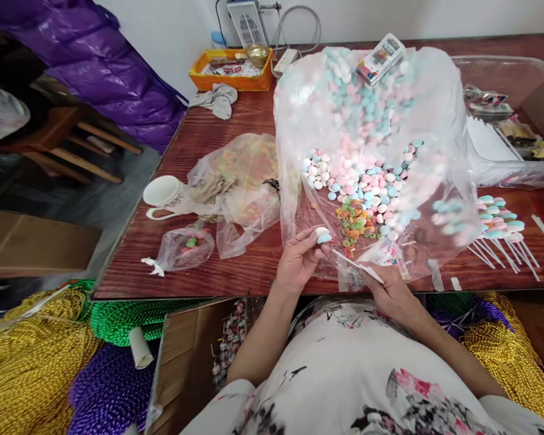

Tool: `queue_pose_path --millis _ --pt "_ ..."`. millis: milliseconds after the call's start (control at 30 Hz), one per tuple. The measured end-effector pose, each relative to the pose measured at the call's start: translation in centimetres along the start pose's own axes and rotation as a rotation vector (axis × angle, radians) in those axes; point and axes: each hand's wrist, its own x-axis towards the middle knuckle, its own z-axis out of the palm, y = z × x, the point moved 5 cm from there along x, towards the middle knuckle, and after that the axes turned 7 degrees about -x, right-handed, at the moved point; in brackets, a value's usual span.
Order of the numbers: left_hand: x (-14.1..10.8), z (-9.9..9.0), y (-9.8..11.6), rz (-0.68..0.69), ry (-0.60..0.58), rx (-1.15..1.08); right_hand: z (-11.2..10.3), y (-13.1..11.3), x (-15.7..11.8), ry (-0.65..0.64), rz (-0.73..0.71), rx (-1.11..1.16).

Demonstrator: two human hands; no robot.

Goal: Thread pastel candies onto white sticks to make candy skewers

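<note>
Between the thumb and fingers of my left hand [300, 258] are small smooth candies [323, 235], white and pale blue, pinched together. My right hand [392, 291] grips a thin white stick [344, 258] whose tip points toward the candies without touching them. Just beyond both hands, a large clear plastic bag [294, 121] lies with many pink, blue and white candies [374, 190] in it. Small green and orange rings [356, 222] form a pile near its front. On the right, several white sticks bearing stacked candies [501, 220] lie side by side on the table.
The wooden table [240, 275] holds a white mug [162, 192], bags of rings [249, 181], an orange tray [231, 77] at the back left and a clear bin [517, 172] at the right. Bead strands [31, 362] lie below the table edge.
</note>
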Motion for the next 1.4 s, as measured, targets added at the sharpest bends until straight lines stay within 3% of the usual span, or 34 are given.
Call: queue_pose_path --millis 433,767,967,1167,1400 --pt "0.0 0.2 -1.9 0.003 0.113 -0.114 0.2 -0.4 0.8 -0.036 0.033 -0.074" --pt "-0.2 0.6 -3.1 -0.002 0.046 -0.099 0.6 0.2 0.7 0.015 0.080 -0.085" --pt "-0.7 0.7 -3.3 0.102 0.042 -0.079 0.8 -0.2 0.6 0.021 0.105 -0.020" --pt "-0.6 0.3 -3.0 0.199 0.071 -0.052 1.0 -0.2 0.4 0.142 0.049 0.036" --pt "-1.0 0.2 -2.3 0.292 0.078 0.090 0.9 -0.2 0.2 0.067 0.053 -0.069"
